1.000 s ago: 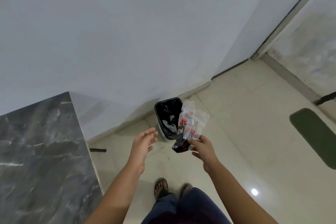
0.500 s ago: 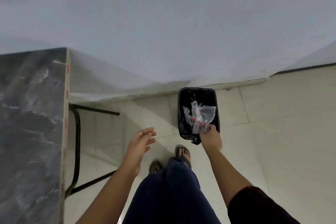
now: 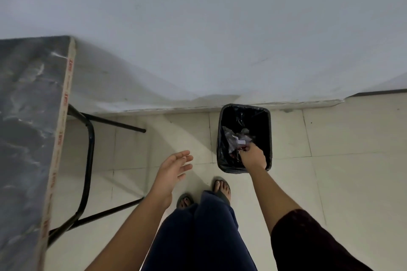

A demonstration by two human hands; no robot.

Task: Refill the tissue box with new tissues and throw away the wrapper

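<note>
A small bin (image 3: 267, 116) lined with a black bag stands on the floor against the wall. My right hand (image 3: 253, 157) reaches down inside it, fingers pinched on the clear plastic tissue wrapper (image 3: 236, 138), which lies crumpled low in the bin. My left hand (image 3: 174, 169) hovers over the floor to the left of the bin, fingers spread and holding nothing. The tissue box is not in view.
A grey marble-patterned table (image 3: 28, 138) with black metal legs (image 3: 88, 160) fills the left side. A white wall (image 3: 220, 39) runs behind the bin. My sandalled feet (image 3: 221, 189) stand on pale floor tiles just in front of the bin.
My right hand has gone down into the bin, taking the wrapper from above the rim to deep inside. The view has tipped downward. My left hand stays open.
</note>
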